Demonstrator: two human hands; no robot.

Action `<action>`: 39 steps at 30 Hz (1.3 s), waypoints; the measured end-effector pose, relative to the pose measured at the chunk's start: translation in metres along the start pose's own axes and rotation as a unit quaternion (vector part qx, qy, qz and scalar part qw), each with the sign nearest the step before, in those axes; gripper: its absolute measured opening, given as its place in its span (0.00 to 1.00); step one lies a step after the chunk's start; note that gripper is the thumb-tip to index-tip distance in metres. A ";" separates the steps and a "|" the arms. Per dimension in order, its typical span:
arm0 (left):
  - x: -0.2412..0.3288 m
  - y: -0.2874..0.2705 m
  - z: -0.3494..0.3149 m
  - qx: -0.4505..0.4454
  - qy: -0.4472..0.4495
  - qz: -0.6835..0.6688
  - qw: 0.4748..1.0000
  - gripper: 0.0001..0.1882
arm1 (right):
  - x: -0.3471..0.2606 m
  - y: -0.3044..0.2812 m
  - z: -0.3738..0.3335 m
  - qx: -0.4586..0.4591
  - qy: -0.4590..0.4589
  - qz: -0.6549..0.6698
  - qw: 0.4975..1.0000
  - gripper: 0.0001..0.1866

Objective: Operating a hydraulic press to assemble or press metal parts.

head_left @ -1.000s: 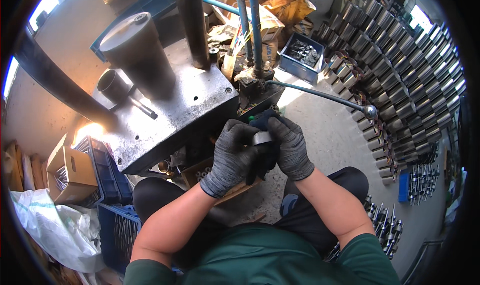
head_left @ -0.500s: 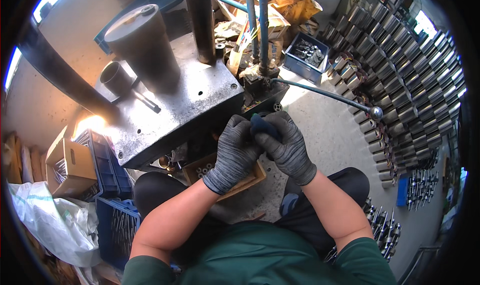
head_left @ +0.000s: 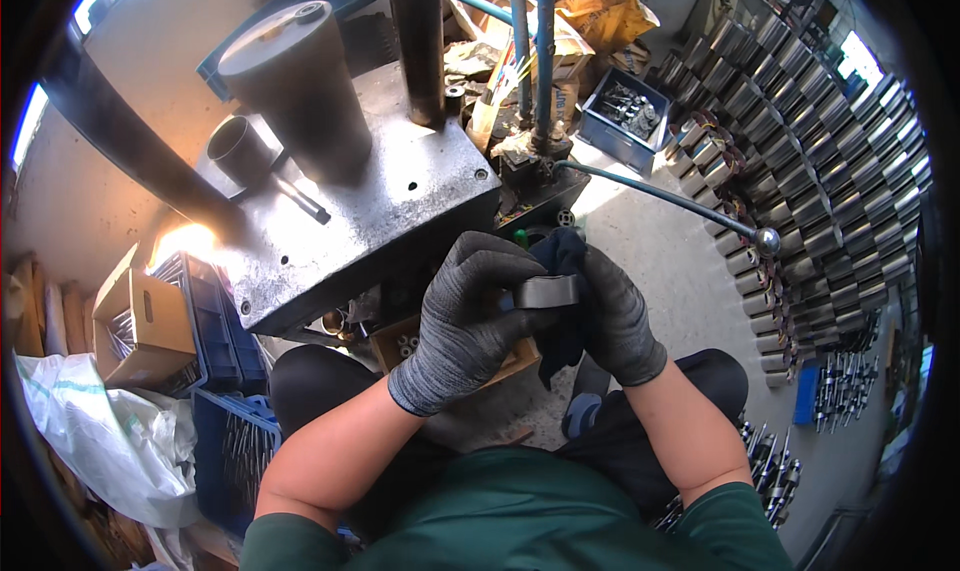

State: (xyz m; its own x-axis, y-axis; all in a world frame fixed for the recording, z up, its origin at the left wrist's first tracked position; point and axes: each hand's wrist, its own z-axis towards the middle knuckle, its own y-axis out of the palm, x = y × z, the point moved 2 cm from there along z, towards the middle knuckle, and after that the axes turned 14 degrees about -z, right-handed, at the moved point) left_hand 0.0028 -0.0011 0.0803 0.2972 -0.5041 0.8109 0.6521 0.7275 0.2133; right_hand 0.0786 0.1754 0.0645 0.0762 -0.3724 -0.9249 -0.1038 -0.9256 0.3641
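Note:
My left hand (head_left: 468, 306), in a grey knit glove, is closed around a short grey metal ring (head_left: 547, 292), its smooth outer side toward me. A dark blue cloth (head_left: 562, 343) hangs behind and beside that ring. My right hand (head_left: 622, 319), gloved alike, grips the cloth from the right, its fingertips partly covered by it. Both hands are held close together in front of the heavy steel press table (head_left: 372, 197). On that table stand a large grey cylinder (head_left: 300, 96), a short open tube (head_left: 240, 151) and a small rod (head_left: 302, 202).
A blue lever with a ball end (head_left: 768, 241) reaches out at right. Beyond it are a crate of metal parts (head_left: 625, 131) and rows of stacked metal cylinders (head_left: 800, 161). Below my hands sits a wooden box (head_left: 490, 376). Blue bins (head_left: 215, 441) and a cardboard box (head_left: 150, 321) stand left.
The metal ring has come into view in my left hand. The cloth, bunched between my fingers before, now hangs down, and my right hand has moved slightly right. The view has shifted a little.

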 end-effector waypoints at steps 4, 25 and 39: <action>0.006 0.005 -0.001 -0.010 0.014 0.100 0.995 0.21 | -0.002 0.015 -0.009 -0.039 0.014 -0.001 0.999 0.40; 0.001 0.002 0.000 0.017 -0.238 -0.352 0.905 0.31 | -0.018 0.008 -0.024 -0.002 -0.009 -0.081 0.997 0.46; 0.013 -0.004 0.001 -0.122 -0.064 -0.105 0.985 0.30 | -0.031 0.000 -0.026 -0.021 -0.154 -0.442 0.884 0.45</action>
State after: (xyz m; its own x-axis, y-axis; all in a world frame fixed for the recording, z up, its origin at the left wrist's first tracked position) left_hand 0.0032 -0.0097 0.0903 0.0570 -0.5579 0.8279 0.8423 0.4721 0.2601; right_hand 0.1024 0.1846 0.0959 -0.1642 0.5267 -0.8341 -0.1016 -0.8501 -0.5168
